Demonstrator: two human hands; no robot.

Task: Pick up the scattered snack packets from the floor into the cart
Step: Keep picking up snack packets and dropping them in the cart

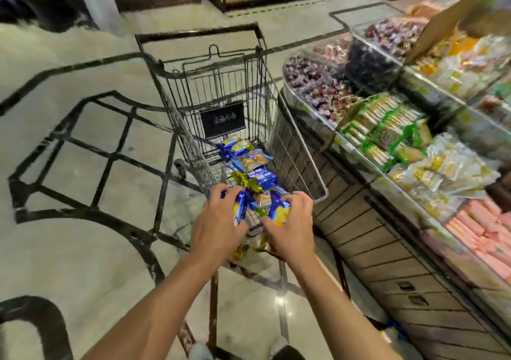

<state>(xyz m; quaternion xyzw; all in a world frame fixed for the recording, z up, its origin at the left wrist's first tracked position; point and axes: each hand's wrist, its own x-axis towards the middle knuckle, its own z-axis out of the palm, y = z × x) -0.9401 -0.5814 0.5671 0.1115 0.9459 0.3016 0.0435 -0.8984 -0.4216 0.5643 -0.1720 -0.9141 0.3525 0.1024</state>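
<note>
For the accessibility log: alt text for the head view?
Both hands hold blue snack packets over the near end of a wire cart: left hand, right hand. More blue packets lie in the cart; a display counter stands to its right.

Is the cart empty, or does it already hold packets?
Not empty: blue snack packets lie on the bottom of the cart.

Blue and gold snack packets (250,163) lie heaped in the bottom of the black wire cart (166,88), more of them bunched upright at its near end, above the basket rim
</note>
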